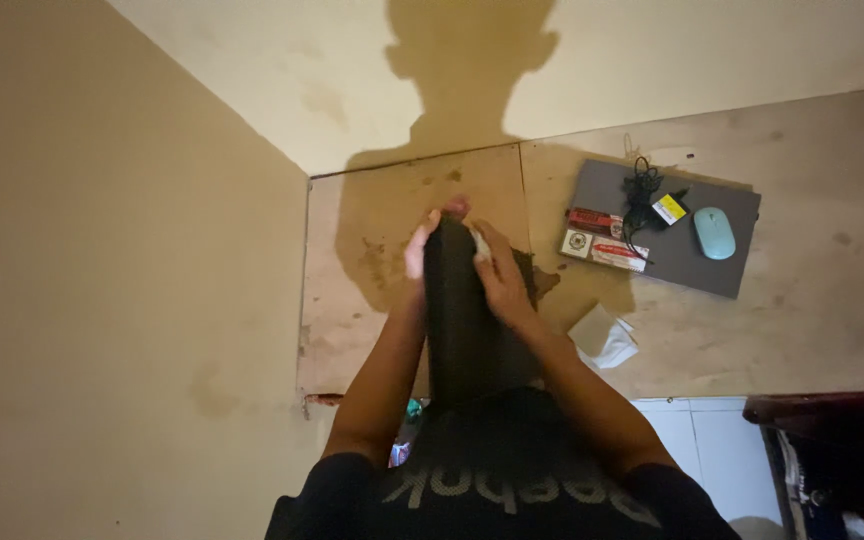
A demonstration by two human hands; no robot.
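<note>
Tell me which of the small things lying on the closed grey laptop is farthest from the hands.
The pale green mouse on the laptop, at its right end; the red-and-white packets and black cable lie nearer the hands.

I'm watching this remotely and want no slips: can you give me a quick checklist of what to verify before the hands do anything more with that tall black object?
1. Left hand on the tall black object: ok, it presses the upper left side.
2. Right hand on the object: ok, fingers lie along its upper right side.
3. Object upright on the plywood floor: cannot tell, its base is hidden by the person's body.
4. White crumpled paper apart from the object: ok, it lies to the right of the right forearm.
5. Closed grey laptop with the pale green mouse and black cable out of the way: ok.
6. Lighting: not ok, dim with the person's shadow across the work.
</note>
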